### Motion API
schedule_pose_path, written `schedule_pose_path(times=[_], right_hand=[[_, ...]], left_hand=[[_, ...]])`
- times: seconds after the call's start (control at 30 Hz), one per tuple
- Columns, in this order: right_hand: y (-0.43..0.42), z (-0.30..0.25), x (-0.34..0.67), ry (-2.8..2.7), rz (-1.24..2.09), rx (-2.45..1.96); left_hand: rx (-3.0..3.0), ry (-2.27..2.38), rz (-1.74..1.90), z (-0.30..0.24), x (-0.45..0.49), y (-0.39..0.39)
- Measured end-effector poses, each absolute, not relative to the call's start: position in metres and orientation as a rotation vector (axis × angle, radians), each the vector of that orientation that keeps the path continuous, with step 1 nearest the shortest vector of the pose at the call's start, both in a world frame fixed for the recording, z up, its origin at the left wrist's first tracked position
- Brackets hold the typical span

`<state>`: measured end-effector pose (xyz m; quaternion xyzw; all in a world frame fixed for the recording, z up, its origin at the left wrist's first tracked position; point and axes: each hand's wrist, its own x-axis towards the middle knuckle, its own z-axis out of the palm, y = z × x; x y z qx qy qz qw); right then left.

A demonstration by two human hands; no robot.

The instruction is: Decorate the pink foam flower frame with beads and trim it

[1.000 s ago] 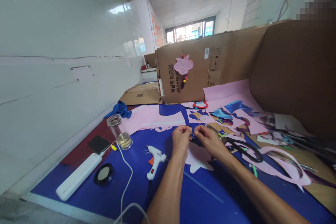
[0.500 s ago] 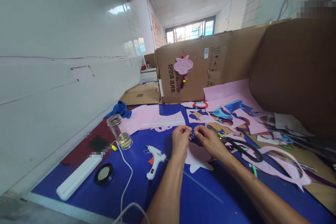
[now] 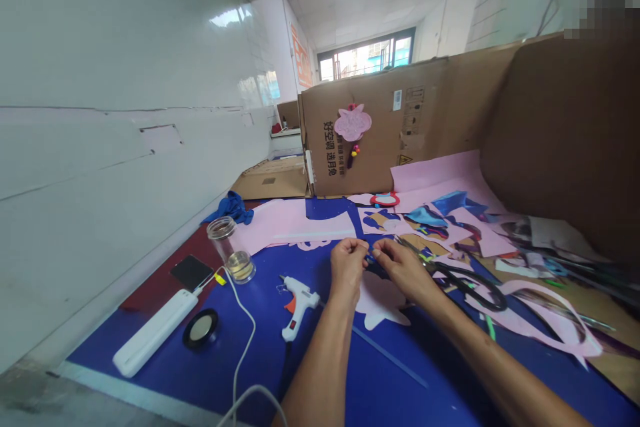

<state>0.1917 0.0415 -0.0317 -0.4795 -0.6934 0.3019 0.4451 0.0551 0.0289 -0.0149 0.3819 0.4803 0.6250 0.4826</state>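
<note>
My left hand [image 3: 347,265] and my right hand [image 3: 399,265] meet above the blue table, fingertips pinched close together. Between them is a small dark-blue piece [image 3: 369,258], too small and covered to name. Below my hands a pink cut-out shape [image 3: 381,303] with a wavy outline lies flat, partly hidden by the fingers. Left of my left forearm rests a white glue gun [image 3: 300,307] with an orange trigger. A clear glue stick [image 3: 390,357] lies on the table between my forearms. Black-handled scissors [image 3: 470,283] sit just right of my right hand.
Pink sheets [image 3: 285,220] and pink scraps [image 3: 467,233] spread across the back. At left stand a glass jar [image 3: 231,250], a white power bank [image 3: 155,333], a phone [image 3: 192,272] and a round black-rimmed lid [image 3: 201,329]. A cardboard box [image 3: 370,173] bearing a pink ornament [image 3: 353,123] walls off the back.
The view has shifted slightly, so everything sits a little further right. Both hands keep their pinched pose, with only a slight change at the fingertips.
</note>
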Motion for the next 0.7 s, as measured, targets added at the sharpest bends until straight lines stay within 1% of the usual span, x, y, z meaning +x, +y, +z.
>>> schedule_pose_path(times=[0.7], right_hand=[[0.0399, -0.0324, 0.1913, -1.704, 0.75, -1.192]], left_hand=[[0.938, 1.175, 1.52, -0.0135, 0.055, 0.0284]])
